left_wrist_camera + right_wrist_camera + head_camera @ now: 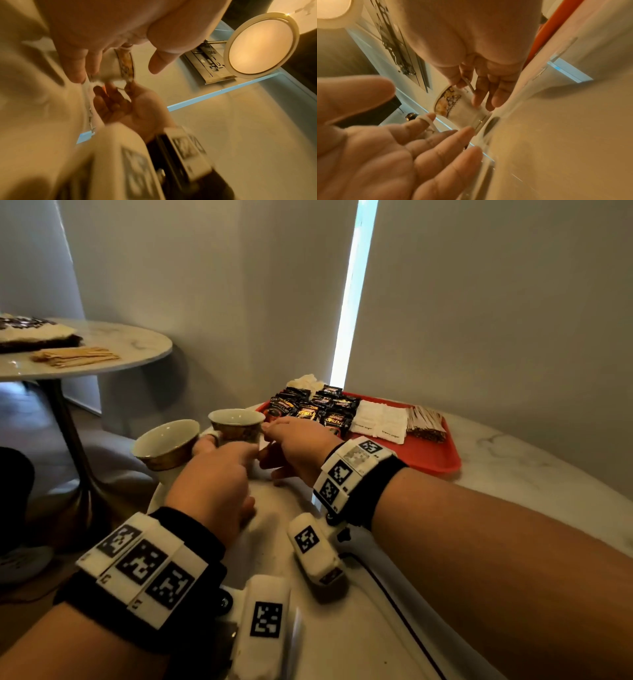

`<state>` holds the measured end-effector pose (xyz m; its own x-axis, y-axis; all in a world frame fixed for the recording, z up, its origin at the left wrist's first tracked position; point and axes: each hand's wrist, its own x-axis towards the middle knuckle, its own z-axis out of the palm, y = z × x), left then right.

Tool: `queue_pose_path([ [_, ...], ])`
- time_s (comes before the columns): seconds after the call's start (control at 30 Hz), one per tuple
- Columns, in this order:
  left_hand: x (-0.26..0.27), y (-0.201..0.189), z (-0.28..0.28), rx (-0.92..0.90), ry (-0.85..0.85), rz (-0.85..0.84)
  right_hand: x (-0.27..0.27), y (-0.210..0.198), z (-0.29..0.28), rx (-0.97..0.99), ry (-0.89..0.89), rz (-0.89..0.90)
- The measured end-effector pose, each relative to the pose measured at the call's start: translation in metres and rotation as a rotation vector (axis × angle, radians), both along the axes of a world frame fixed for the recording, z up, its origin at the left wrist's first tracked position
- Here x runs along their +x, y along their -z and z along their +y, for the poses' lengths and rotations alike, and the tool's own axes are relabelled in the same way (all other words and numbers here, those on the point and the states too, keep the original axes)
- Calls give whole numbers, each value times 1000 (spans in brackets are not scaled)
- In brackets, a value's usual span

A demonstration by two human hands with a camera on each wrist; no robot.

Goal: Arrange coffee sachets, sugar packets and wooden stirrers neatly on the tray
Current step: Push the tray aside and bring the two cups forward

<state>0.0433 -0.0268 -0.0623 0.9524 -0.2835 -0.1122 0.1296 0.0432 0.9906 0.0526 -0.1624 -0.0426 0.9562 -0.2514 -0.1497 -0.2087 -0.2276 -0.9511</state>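
A red tray on the marble table holds black coffee sachets, white sugar packets and a bundle of wrapped stirrers. Two white cups with gold bands are just left of it. My left hand has its index finger hooked through the handle of the left cup, which hangs tilted past the table's edge. My right hand pinches the rim of the right cup, which stands by the tray's near-left corner; the right wrist view shows this pinch on the cup.
A second round table at the left carries loose wooden stirrers and a dark cake. More white packets lie behind the tray. Grey walls close off the back. Bare marble lies right of the tray.
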Motion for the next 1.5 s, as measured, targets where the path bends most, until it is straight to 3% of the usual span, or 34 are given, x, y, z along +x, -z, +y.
queue_pose_path([
  [0.2, -13, -43, -16, -75, 80, -132, -68, -23, -80, 295, 237, -135],
  [0.33, -23, -76, -63, -136, 206, -262, -132, -38, -157, 331, 437, -270],
  [0.5, -34, -86, -152, -215, 315, -96, -194, -30, -237, 297, 648, -368],
  [0.7, -53, -63, -242, -173, 452, -12, -213, 9, -297, 420, 850, -380],
  [0.97, -76, -39, -320, -85, 530, 198, -214, 30, -323, 485, 920, -375],
  [1.5, -88, -11, -354, 70, 606, 235, -209, 38, -332, 356, 870, -308],
])
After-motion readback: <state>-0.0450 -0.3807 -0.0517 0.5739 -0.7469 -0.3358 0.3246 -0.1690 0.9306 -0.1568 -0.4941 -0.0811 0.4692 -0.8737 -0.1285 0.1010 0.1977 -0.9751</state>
